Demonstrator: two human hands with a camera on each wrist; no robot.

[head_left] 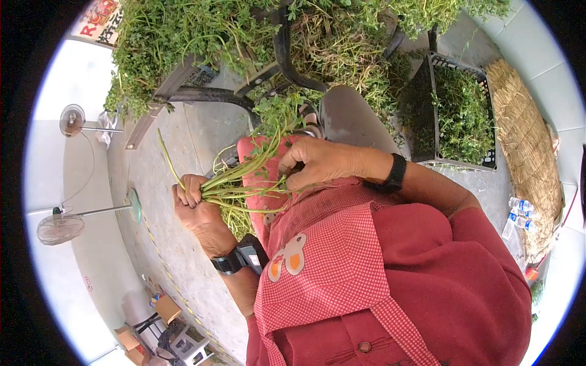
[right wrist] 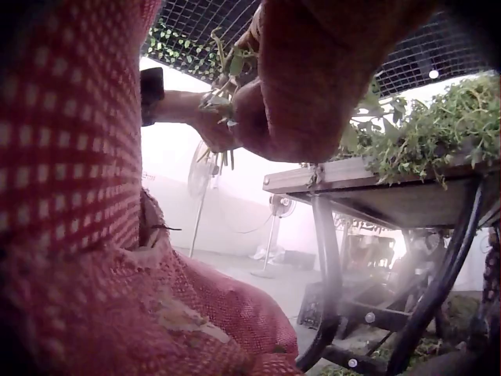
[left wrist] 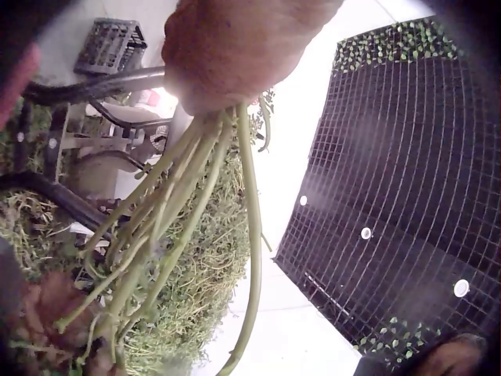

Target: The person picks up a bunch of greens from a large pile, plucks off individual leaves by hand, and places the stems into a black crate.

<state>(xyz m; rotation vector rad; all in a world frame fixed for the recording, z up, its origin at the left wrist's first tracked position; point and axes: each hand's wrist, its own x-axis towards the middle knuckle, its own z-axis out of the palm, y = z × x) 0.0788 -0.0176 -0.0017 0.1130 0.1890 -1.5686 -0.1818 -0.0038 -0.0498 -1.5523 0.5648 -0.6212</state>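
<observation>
In the head view my left hand [head_left: 198, 204] grips a bunch of long green stems [head_left: 244, 174] near their lower ends. The stems fan out over my lap, with small leaves at their far tips. My right hand [head_left: 320, 161] is at the other side of the bunch, thumb and fingers curled together around leafy stem ends. In the right wrist view, leafy bits [right wrist: 227, 98] stick out by the right hand's fingers. The left wrist view shows pale stems [left wrist: 176, 204] hanging from the left fist.
A table heaped with leafy greens [head_left: 183, 49] stands in front, with more cut greens [head_left: 342, 55] beneath. A black crate [head_left: 433, 110] of greens stands at the right, beside a rolled straw mat [head_left: 525, 140] and water bottles [head_left: 519, 215]. Standing fans [head_left: 61, 229] are at the left.
</observation>
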